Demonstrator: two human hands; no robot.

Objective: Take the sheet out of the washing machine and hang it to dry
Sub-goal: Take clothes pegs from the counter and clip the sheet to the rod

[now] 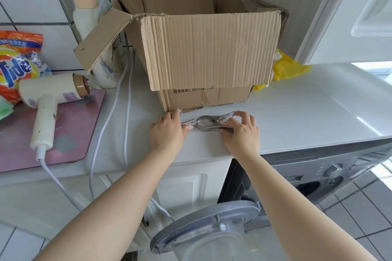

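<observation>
- At 9 o'clock, a Tide detergent bag (pixel 16 63) leans by the tiled wall; a cream hair dryer (pixel 49 95) lies on a pink mat (pixel 70 133).
- A cardboard box (pixel 207 53) stands open at 12 o'clock on the white counter (pixel 307 108).
- The left hand (pixel 167 131) lies palm down, arm stretched forward, fingers curled round one metal clip (pixel 186 122) near the box's front corner.
- The right hand (pixel 240 131), arm likewise extended, pinches the handles of a second, large metal clip (pixel 210 126) between thumb and fingers.
- At 4 o'clock the washing machine (pixel 331 178) sits under the counter, its door (pixel 203 224) swung open at 6 o'clock.
- The sheet is nowhere to be seen.
</observation>
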